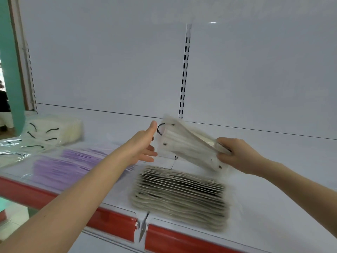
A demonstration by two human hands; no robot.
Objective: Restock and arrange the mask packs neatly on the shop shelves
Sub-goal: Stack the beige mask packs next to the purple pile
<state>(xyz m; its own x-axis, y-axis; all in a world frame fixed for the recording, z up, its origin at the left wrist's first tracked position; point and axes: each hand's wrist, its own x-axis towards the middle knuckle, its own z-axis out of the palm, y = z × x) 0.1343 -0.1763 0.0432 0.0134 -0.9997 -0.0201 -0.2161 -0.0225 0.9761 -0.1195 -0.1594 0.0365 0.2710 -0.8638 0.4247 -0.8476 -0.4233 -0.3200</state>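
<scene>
My right hand (235,154) grips one end of a clear pack of beige masks (184,145), held tilted in the air above the white shelf (273,161). The pack's far end, with a black ear loop, points left. My left hand (144,145) is open with fingers spread, right beside that end; contact is unclear. Below the held pack lies a thick stack of beige mask packs (180,196) near the shelf's front edge. Purple mask packs (63,165) lie flat to the left. Cream packs with black loops (49,132) are piled at the far left.
A red price strip (113,223) runs along the shelf's front edge, with a gap at the joint. A slotted upright (185,70) divides the white back panel. A teal pillar (11,70) stands at the far left.
</scene>
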